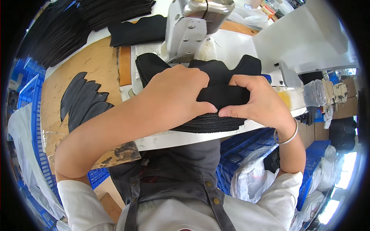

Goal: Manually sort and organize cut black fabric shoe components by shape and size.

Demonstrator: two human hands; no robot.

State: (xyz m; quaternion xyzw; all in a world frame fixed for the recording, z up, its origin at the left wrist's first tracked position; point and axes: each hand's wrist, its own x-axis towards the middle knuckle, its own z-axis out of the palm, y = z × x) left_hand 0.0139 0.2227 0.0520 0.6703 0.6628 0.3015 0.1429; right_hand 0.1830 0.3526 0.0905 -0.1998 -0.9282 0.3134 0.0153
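Head: black fabric (224, 96), lengthwise left-to-right

Here's the white table (152, 142), a metal machine (189, 36) standing on it and black cloth pieces (216, 125) piled right up at the near edge. Over on the left, a worn brown board (54, 98) carries overlapping dark curved strips (83, 98), and beyond it, tall black stacks (54, 36) line up.

Two hands (179, 88) (264, 100), one bangle (287, 142), one sewing machine (189, 34), one grey apron (173, 194), and black pieces (223, 96) too overlapped to count.
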